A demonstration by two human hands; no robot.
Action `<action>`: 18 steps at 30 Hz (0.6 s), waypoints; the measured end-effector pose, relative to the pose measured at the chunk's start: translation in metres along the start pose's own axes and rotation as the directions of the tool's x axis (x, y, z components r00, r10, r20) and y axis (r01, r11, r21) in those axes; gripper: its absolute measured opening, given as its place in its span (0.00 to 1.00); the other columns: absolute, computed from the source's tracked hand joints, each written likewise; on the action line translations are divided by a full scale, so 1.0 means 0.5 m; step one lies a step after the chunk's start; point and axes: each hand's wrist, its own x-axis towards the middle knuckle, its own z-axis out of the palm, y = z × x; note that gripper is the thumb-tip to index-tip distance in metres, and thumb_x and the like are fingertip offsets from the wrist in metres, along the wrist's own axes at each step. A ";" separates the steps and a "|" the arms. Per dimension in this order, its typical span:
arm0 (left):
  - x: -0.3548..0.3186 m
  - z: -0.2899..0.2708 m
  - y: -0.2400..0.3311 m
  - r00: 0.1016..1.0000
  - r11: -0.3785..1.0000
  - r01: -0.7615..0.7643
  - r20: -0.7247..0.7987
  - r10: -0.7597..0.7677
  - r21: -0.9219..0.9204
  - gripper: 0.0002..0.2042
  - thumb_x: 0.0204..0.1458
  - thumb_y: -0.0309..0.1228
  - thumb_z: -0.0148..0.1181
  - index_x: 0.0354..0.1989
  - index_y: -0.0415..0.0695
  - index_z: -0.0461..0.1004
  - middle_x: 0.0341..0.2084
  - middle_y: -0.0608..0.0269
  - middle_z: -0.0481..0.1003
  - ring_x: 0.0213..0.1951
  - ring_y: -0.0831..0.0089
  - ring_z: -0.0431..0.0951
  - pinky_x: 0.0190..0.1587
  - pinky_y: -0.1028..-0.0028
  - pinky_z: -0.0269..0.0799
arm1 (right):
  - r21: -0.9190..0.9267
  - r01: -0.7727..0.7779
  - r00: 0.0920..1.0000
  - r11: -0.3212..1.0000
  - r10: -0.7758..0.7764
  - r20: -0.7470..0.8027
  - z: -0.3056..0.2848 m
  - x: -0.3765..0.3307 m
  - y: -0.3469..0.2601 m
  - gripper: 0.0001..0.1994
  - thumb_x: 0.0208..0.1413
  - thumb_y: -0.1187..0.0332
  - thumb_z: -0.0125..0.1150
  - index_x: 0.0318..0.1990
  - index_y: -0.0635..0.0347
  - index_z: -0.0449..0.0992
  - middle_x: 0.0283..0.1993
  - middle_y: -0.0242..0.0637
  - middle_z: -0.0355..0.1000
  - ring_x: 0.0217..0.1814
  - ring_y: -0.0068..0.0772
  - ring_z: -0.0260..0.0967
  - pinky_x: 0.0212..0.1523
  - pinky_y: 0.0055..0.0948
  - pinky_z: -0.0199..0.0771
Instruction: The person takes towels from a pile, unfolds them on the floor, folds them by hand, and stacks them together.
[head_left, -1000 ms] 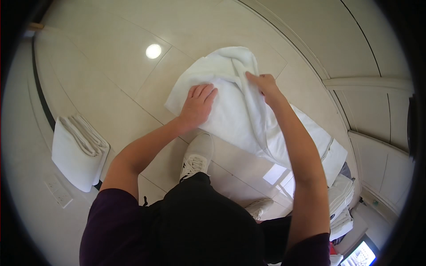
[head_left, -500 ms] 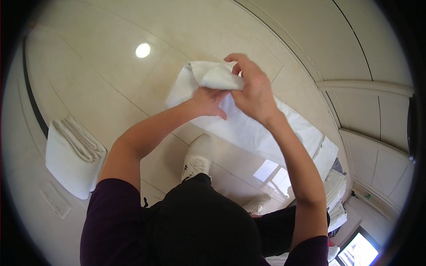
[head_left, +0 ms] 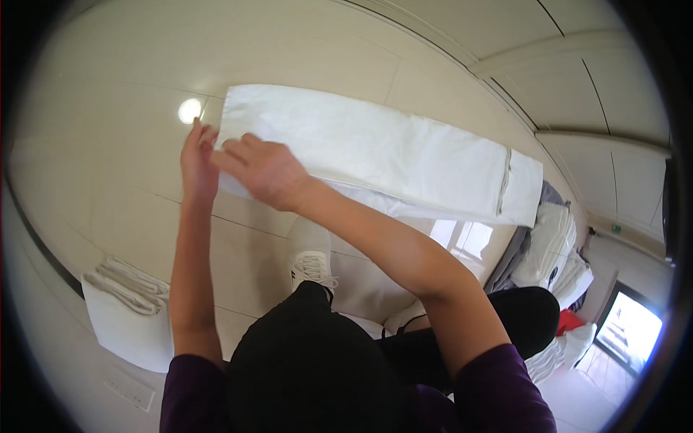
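Two sleeves, both purple [head_left: 498, 382], sit nearest you, either side of your black trousers [head_left: 310, 361]. Just past your knee, one white shoe [head_left: 314, 263] w/ laces is planted on the tile floor [head_left: 108, 166]. Off to your L, low down, a folded white cloth bundle [head_left: 126, 325] stands by the wall, approx. level w/ your L forearm.

Further out, your R hand [head_left: 263, 169] reaches across toward the L, fingers bent inward, partly closed, tips at the near L corner of the long white cloth [head_left: 361, 144]. Your L hand [head_left: 200, 162] is just beside it, off the cloth's L end, fingers half curled, thumb side up. Can't tell if either hand has a pinch of fabric; tips are blurred & overlap.

The cloth lies on the floor beyond your shoe, folded into a long strip, running from your hands out to the R, w/ a seam [head_left: 505, 180] across its R end. Past that end: a white pile [head_left: 545, 249] w/ grey fabric [head_left: 505, 263] by it. Cupboards [head_left: 592, 86] line the far R.
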 end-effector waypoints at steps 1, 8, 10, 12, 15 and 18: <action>-0.041 0.003 0.017 0.998 0.999 0.043 -0.054 -0.041 0.024 0.13 0.64 0.40 0.55 0.45 0.42 0.72 0.36 0.64 0.74 0.36 0.75 0.74 0.38 0.70 0.73 | 0.014 0.003 0.996 1.000 -0.004 0.084 0.016 -0.014 -0.006 0.24 0.49 0.76 0.59 0.56 0.50 0.70 0.45 0.32 0.71 0.45 0.39 0.71 0.36 0.33 0.78; -0.106 0.065 0.108 0.952 0.895 0.169 0.168 -0.257 0.412 0.12 0.63 0.29 0.55 0.52 0.37 0.73 0.43 0.61 0.80 0.42 0.74 0.83 0.41 0.71 0.83 | -0.180 -0.297 0.904 0.938 0.337 0.264 -0.054 -0.199 0.080 0.26 0.42 0.80 0.60 0.54 0.56 0.71 0.49 0.42 0.71 0.54 0.47 0.68 0.53 0.43 0.70; -0.099 0.054 0.120 0.957 0.899 0.041 0.243 -0.161 0.435 0.13 0.64 0.31 0.54 0.53 0.38 0.72 0.44 0.62 0.80 0.44 0.75 0.81 0.44 0.69 0.81 | -0.398 -0.285 0.918 0.872 0.367 0.147 -0.170 -0.278 0.154 0.16 0.44 0.77 0.58 0.43 0.56 0.73 0.41 0.42 0.71 0.47 0.45 0.69 0.46 0.44 0.69; -0.101 0.026 0.106 0.963 0.882 0.000 0.237 -0.126 0.471 0.13 0.65 0.32 0.54 0.54 0.41 0.72 0.45 0.64 0.80 0.44 0.77 0.80 0.45 0.69 0.80 | -0.505 -0.260 0.961 0.823 0.271 -0.054 -0.291 -0.368 0.202 0.11 0.41 0.76 0.58 0.36 0.57 0.73 0.32 0.40 0.66 0.36 0.45 0.67 0.36 0.41 0.67; -0.105 -0.024 0.025 0.994 0.800 0.075 0.015 -0.104 0.595 0.12 0.64 0.29 0.54 0.54 0.42 0.73 0.41 0.66 0.80 0.42 0.76 0.80 0.45 0.68 0.79 | -0.555 -0.214 0.951 0.804 0.301 0.071 -0.344 -0.497 0.190 0.14 0.39 0.80 0.58 0.38 0.58 0.72 0.35 0.41 0.66 0.38 0.45 0.67 0.36 0.40 0.67; -0.087 -0.072 -0.028 0.982 0.742 0.186 -0.144 -0.121 0.644 0.12 0.63 0.28 0.54 0.54 0.45 0.73 0.42 0.69 0.79 0.41 0.77 0.79 0.43 0.70 0.78 | -0.471 -0.142 0.898 0.871 0.313 0.309 -0.318 -0.562 0.179 0.15 0.39 0.81 0.58 0.39 0.59 0.72 0.37 0.41 0.66 0.41 0.45 0.67 0.39 0.39 0.68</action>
